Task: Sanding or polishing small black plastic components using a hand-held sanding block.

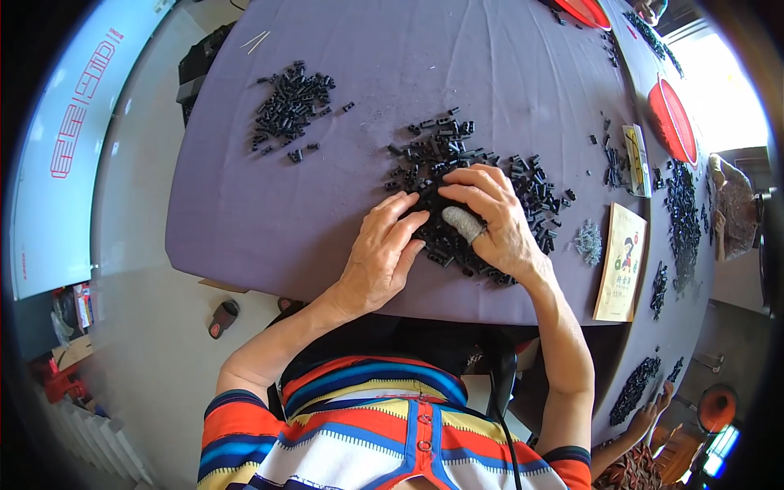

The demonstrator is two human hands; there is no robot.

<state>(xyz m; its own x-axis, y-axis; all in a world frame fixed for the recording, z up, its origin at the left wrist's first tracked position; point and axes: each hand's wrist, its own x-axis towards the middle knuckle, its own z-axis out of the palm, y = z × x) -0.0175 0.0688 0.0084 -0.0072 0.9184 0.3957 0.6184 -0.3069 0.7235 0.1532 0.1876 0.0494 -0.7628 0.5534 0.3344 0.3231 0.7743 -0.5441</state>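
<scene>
Small black plastic connector-like pieces (pixel 441 147) lie in a broad heap on the grey-purple tablecloth before me. My left hand (pixel 380 249) rests at the heap's near left edge, its bent fingers and thumb apart and no piece visible between them. Over the middle of the heap, my right hand (pixel 494 216) has curled fingers reaching down among the pieces. A grey fabric sleeve (pixel 463 222) covers its thumb. Whatever lies between that thumb and fingers is too dark to make out. Both hands' fingertips come close together, pointing toward each other.
A smaller pile of black pieces (pixel 292 102) sits at the far left, with two thin sticks (pixel 256 42) beyond it. To the right are a booklet (pixel 621 261), clear small bits (pixel 588 242) and a red basket (pixel 672 122). Another person's hands (pixel 653 408) work at lower right.
</scene>
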